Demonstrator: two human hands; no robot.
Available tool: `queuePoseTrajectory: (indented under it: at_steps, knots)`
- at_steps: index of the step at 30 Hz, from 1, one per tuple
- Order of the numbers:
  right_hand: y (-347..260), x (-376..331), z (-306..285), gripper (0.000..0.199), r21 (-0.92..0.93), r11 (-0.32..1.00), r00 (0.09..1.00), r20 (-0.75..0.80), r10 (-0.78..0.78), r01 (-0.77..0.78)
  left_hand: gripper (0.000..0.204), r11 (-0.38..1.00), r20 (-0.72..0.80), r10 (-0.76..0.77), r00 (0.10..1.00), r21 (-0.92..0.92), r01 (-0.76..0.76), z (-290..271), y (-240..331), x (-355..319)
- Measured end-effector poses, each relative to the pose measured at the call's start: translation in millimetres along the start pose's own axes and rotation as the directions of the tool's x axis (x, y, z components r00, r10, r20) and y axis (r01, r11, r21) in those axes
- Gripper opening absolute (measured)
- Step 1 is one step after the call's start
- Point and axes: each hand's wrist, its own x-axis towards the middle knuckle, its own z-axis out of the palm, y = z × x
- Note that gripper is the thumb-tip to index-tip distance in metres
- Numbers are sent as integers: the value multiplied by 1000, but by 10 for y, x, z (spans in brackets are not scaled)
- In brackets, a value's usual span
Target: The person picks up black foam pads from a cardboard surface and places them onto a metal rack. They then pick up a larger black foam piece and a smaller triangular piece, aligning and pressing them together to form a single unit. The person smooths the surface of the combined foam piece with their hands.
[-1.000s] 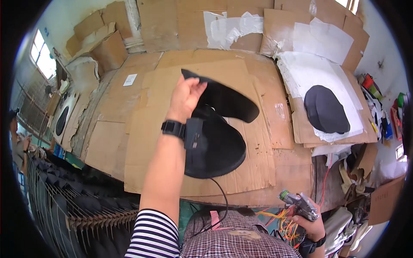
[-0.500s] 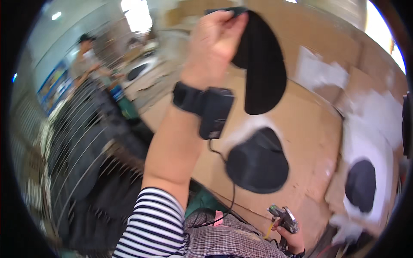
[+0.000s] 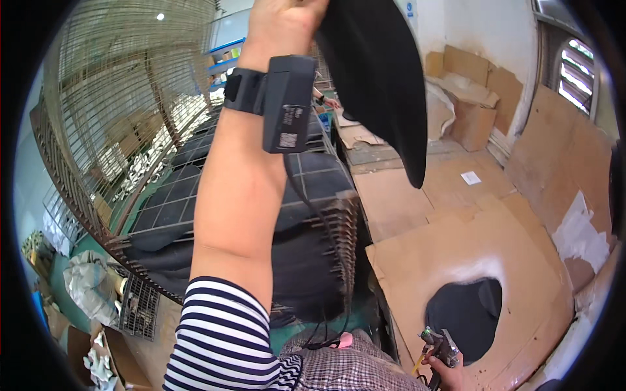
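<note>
At the top edge, my left hand [image 3: 287, 19] is raised and closed on a limp black sheet piece [image 3: 381, 85] with a curved edge, which hangs to the right of it. The fingertips are partly cut off by the frame. Low on the right, my right hand [image 3: 447, 375] grips a small metal spray gun [image 3: 445, 348] with a yellow hose. Behind the gun, a second rounded black piece [image 3: 460, 309] lies on a cardboard sheet [image 3: 417, 254], partly hidden by the gun. A whitish haze rings that piece. A black box [image 3: 287, 104] is strapped to my left wrist.
On the left stands a large wire rack [image 3: 176, 195] with several black pieces laid on its tiers. Cardboard panels [image 3: 554, 150] lean along the right wall. A white sack [image 3: 94, 287] and a dark crate [image 3: 139, 306] sit at the lower left. Another person's hand [image 3: 331, 103] shows at the back.
The view has swung left toward the wire rack. My left hand has carried the hanging black piece along that way. My right hand still holds the spray gun.
</note>
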Motion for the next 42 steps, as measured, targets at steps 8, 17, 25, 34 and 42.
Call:
queuePoseTrajectory:
  at_steps: [8,17,25,34,42]
  knots:
    - [-66,589,807,36,-18,955,951,-95,294,-297,34,421,468,-687,556,-367,829,457,-1561,-1620]
    - [-459,1153,1531,39,-210,771,798,-207,566,-601,17,115,547,-830,111,-27,993,-243,-3040,-4461]
    - [-78,1247,1388,52,-57,988,989,36,146,-144,43,521,478,-852,214,729,445,-1287,-2883,-4995]
    - [43,282,644,57,-92,986,968,-225,114,-137,40,-529,580,-752,313,-815,237,-1075,-559,-2271]
    - [111,-1241,377,53,-51,998,629,-778,-13,-42,28,-983,963,-86,255,-124,135,16,2511,-1882]
